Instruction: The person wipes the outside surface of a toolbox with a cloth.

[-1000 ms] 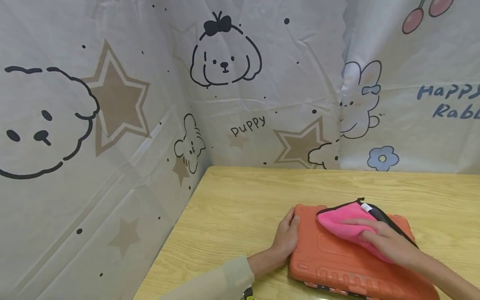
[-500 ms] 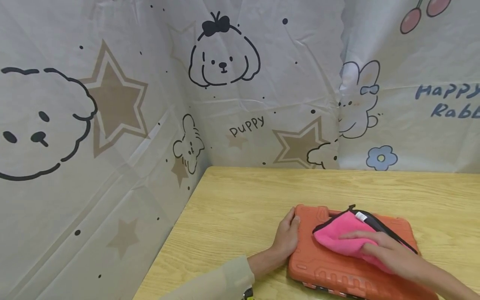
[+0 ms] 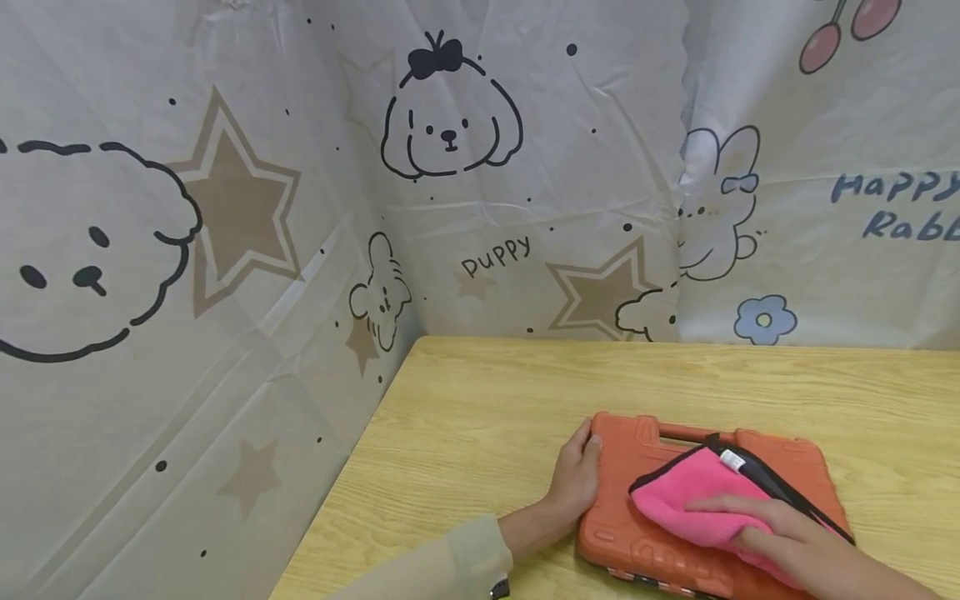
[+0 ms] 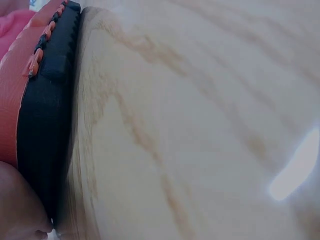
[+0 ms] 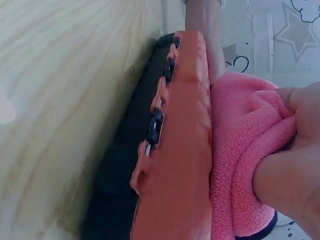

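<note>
Pink cloth [image 3: 693,496] was pinched in the right hand [image 3: 798,542], lower right of the head view.
It lay on an orange case [image 3: 617,475], whose left edge the left hand [image 3: 576,479] gripped; around them spread the wooden table [image 3: 480,417], with printed sheeting [image 3: 480,192] hung above.

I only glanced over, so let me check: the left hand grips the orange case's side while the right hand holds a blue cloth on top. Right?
Not quite: the cloth is pink, as the head view shows. The left hand does grip the case.
</note>
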`<state>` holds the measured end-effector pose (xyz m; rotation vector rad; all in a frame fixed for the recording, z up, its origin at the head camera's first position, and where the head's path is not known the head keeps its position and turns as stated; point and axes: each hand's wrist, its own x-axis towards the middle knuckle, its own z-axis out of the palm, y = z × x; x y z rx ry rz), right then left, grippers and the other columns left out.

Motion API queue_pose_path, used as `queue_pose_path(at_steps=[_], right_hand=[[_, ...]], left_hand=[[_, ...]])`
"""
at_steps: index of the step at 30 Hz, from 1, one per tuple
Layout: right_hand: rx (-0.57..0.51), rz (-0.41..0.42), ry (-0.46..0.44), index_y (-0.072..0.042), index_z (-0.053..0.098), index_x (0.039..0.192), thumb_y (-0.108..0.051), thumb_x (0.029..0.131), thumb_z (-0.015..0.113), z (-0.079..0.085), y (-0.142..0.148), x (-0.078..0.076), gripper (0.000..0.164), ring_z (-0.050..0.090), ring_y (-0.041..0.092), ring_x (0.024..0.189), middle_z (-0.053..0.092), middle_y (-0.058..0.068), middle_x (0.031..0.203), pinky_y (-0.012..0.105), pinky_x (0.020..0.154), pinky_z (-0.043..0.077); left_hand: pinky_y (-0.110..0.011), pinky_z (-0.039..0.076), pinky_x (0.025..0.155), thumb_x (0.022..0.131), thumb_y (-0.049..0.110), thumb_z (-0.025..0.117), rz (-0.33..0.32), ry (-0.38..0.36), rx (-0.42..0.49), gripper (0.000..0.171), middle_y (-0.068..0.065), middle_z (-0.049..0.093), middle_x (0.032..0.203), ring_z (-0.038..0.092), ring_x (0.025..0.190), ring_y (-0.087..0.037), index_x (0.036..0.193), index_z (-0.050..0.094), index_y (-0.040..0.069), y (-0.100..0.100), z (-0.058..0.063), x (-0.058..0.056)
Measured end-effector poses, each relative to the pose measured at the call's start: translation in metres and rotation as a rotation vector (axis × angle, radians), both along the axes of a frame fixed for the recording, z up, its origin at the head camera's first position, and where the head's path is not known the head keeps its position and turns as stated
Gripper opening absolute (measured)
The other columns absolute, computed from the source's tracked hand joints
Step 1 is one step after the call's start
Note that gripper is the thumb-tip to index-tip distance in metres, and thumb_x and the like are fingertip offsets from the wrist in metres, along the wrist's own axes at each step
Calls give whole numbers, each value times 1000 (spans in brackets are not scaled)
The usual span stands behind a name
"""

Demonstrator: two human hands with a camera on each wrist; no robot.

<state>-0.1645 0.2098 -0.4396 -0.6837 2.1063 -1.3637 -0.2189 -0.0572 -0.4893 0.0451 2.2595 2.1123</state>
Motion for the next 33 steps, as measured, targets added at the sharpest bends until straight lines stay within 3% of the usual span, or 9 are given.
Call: queue_pose_path(at_steps=[4,10,14,22,26,29,33], right_hand=[[-4,73,-18,-22,54,146,-14,109,38,-1,3,4,41,40,-11,119,47,-1,147,19,87,45],[-107,180,95,-11,53,145,3,104,35,-10,9,5,46,41,-5,121,49,-10,144,20,83,43],[-193,259,90,-7,50,146,8,102,31,-14,13,5,50,42,1,119,52,-3,142,21,81,39],[-269,352,221,-3,48,146,15,97,28,-19,17,6,56,45,6,122,54,5,142,21,82,40],[-341,359,42,0,46,147,15,97,25,-16,21,7,56,42,2,127,52,4,145,21,89,42],[-429,334,-214,1,43,148,13,99,22,-11,25,10,55,43,3,127,52,6,145,23,92,43],[-502,269,-475,-3,43,150,6,101,22,-5,30,15,54,51,12,122,56,8,141,28,96,45]], left_hand=[[-47,23,117,110,18,37,6,-7,15,51,-16,32,158,25,146,-30,155,26,-5,0,0,0],[-47,23,117,110,18,37,9,-12,35,51,-15,32,158,26,146,-29,155,26,-5,0,1,0],[-46,23,117,110,18,37,-5,-6,52,52,-16,31,158,25,146,-30,155,25,-6,1,0,0],[-47,25,117,110,19,37,-9,-1,64,52,-16,33,158,27,145,-30,155,26,-5,1,0,1],[-46,25,117,110,19,37,-16,-5,78,51,-14,33,158,28,145,-28,155,26,-3,0,0,2],[-47,24,117,110,18,37,-9,-7,76,52,-15,32,158,27,145,-30,155,26,-4,0,0,2],[-47,24,117,110,18,38,0,-7,69,52,-16,32,158,26,145,-31,155,26,-5,0,-1,2]])
